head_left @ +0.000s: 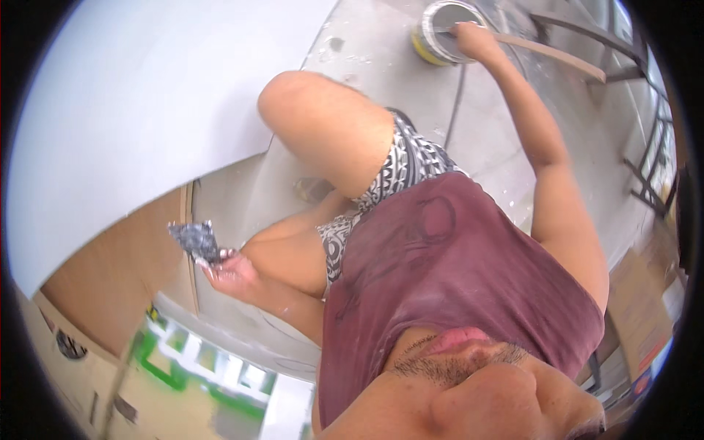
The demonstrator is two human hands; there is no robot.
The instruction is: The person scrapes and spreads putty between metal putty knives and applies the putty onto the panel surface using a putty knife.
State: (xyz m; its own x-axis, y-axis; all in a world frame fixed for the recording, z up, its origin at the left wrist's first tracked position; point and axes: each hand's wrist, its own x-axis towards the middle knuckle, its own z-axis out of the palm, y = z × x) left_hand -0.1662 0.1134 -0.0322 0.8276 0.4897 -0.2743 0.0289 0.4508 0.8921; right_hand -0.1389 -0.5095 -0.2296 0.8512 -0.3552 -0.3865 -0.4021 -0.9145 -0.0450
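My left hand [233, 277], smeared with white, grips a flat putty knife [196, 240] whose broad dark blade is spotted with pale paste. It is held out beside my bent leg, close to a brown wooden panel. Stretched far out to the upper right, my right hand [478, 42] is closed at the mouth of a round bucket [424, 48], white with yellow low on its side. Grey shows inside the bucket. A thin tool seems to reach from those fingers into it, but its kind is too small to make out.
A large smooth white surface [147, 95] fills the left side, above the wooden panel [125, 275]. Dark metal frames [645, 187] and a curved wooden strip [550, 56] stand at the right. A cable crosses the pale, spattered floor [345, 55]. Cardboard [639, 312] leans at the lower right.
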